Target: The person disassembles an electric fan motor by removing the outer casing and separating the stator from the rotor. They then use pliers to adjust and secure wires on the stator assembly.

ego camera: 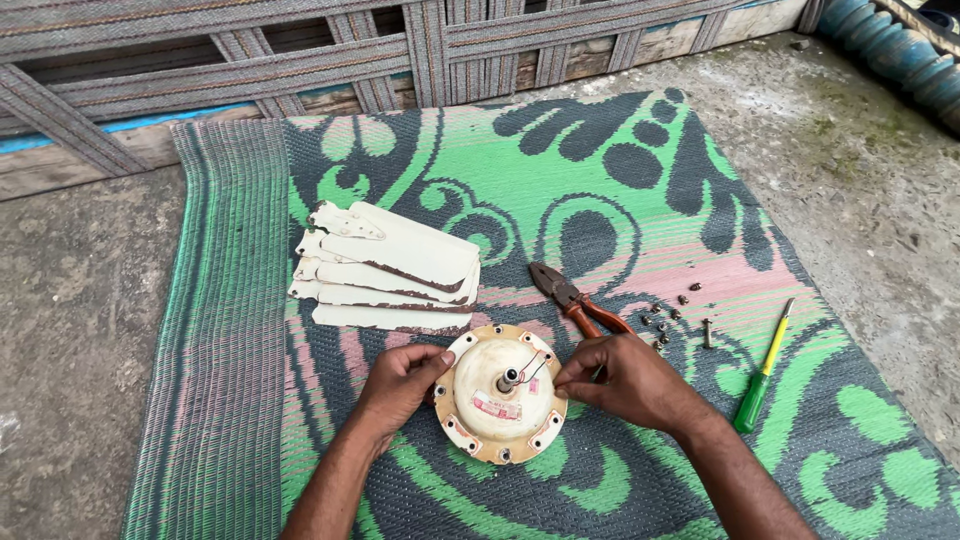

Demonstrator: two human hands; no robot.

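A green, black and pink woven mat (600, 200) lies on a rough concrete floor (80, 280), with a webbed cot frame (300, 60) along the far edge. Near the middle of the mat sits a cream ceiling-fan motor (497, 392), round, with a tan rim ring and a short shaft with thin wires at its top.

The left hand (400, 385) presses on the motor's left rim, its grip closed against the edge. The right hand (625, 380) is at the right rim, fingers pinched together as if on a wire or small part; what they hold is too small to tell.

As to progress, the blades (385, 265) are already off and stacked just beyond the motor to the left. Loose screws (670, 315) lie scattered to the right, near red-handled pliers (580, 300), whose handles pass under the right hand. A green-and-yellow screwdriver (762, 370) lies further right, untouched. Several screws seem to remain in the rim ring, so the housing looks unopened: dismantling appears partway done, the motor body itself left.
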